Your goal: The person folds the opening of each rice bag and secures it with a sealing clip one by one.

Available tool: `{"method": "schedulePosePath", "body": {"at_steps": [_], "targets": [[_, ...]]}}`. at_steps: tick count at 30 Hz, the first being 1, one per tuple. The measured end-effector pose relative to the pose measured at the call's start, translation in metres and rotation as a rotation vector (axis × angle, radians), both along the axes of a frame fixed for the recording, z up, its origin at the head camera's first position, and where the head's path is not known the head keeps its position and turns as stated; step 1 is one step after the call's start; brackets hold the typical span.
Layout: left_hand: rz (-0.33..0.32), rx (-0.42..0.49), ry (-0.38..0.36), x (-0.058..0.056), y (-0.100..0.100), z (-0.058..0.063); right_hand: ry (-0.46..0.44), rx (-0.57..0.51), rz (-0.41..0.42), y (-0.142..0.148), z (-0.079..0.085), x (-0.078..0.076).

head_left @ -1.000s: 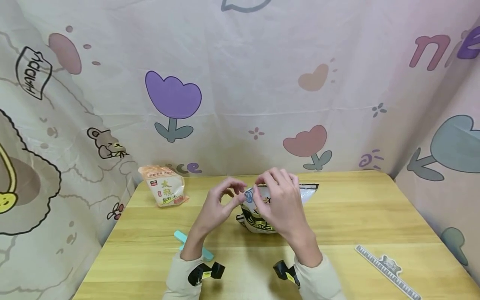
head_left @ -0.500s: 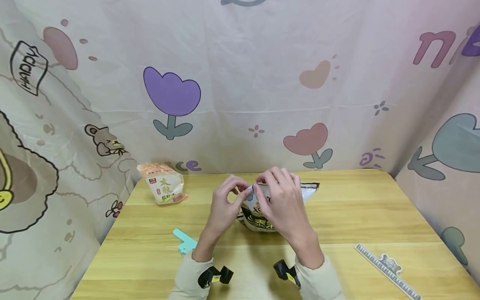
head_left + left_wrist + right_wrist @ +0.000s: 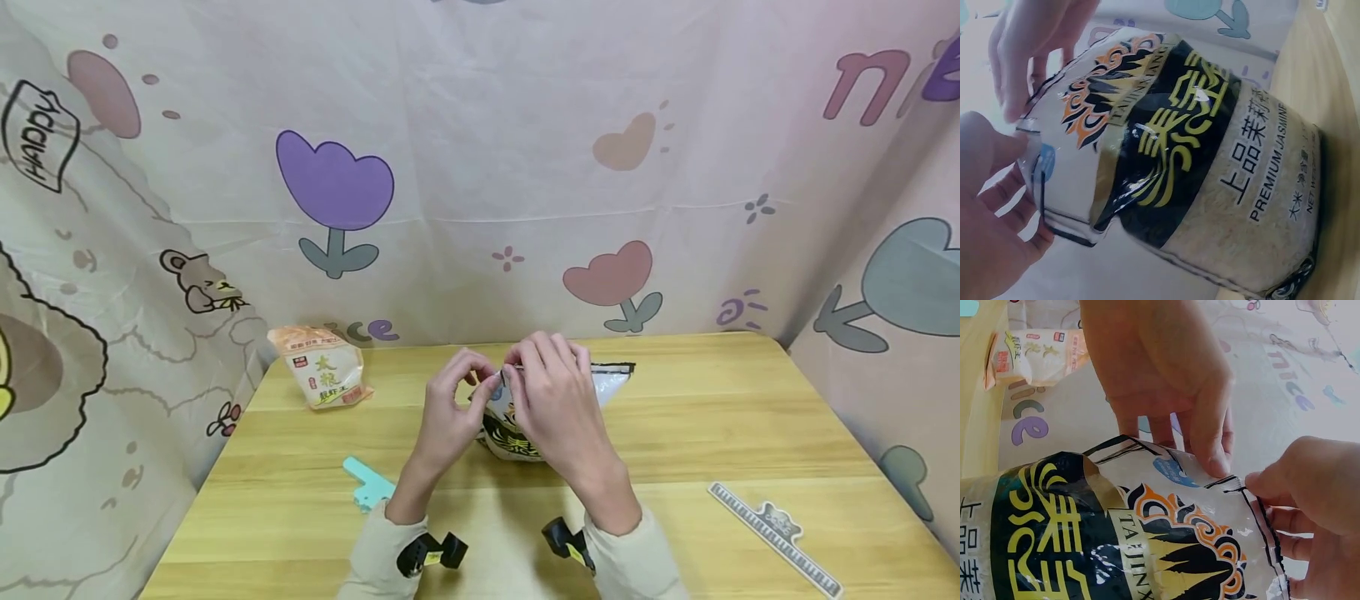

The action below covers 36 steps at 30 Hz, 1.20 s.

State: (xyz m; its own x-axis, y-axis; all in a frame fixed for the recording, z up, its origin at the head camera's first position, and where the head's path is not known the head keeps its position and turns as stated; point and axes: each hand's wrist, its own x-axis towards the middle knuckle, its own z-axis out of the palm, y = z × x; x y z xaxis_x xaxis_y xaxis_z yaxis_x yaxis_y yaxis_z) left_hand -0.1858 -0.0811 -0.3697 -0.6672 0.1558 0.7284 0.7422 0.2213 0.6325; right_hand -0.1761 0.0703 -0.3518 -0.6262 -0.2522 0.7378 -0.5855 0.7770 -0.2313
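Observation:
A bag of jasmine rice [image 3: 513,440] stands on the table in front of me, its clear lower part showing the grains in the left wrist view. My left hand [image 3: 452,408] pinches the top edge near the bag's left corner between thumb and fingers. Close beside it, my right hand [image 3: 558,404] pinches the same black-trimmed top edge, fingers behind and thumb in front. In the right wrist view the two thumbs nearly meet at a folded spot of the edge, by a blue printed mark [image 3: 1174,471]. The right hand covers much of the bag's front in the head view.
A smaller white and orange rice packet [image 3: 324,371] stands at the table's back left. Near my left forearm lies a teal plastic piece [image 3: 367,483], partly covered. A grey-and-white striped strip with a bear figure [image 3: 780,537] lies at right. A printed cloth [image 3: 480,167] hangs behind.
My left hand has moved right and taken the bag's top edge between thumb and fingers. The right hand keeps its grip, shifting slightly left. The view has tilted a little.

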Motion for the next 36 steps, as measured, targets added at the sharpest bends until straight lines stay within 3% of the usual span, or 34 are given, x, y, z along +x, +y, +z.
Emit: {"method": "schedulePosePath", "body": {"at_steps": [5,8,14,24,36], "targets": [[0.003,0.022,0.015,-0.001,0.003,-0.003,-0.021,0.003,0.006,0.001,-0.001,0.0],[-0.011,0.033,0.008,-0.006,0.004,-0.011,-0.031,0.018,0.008,0.002,-0.002,0.0],[-0.021,-0.032,0.01,-0.021,-0.001,-0.027,-0.032,0.006,0.015,0.003,-0.004,-0.001],[-0.01,-0.16,0.014,-0.026,-0.02,-0.03,-0.043,-0.03,0.063,0.0,-0.003,0.0],[0.006,-0.262,-0.02,-0.031,-0.035,-0.035,-0.018,-0.025,0.045,0.001,-0.004,-0.001]]}}
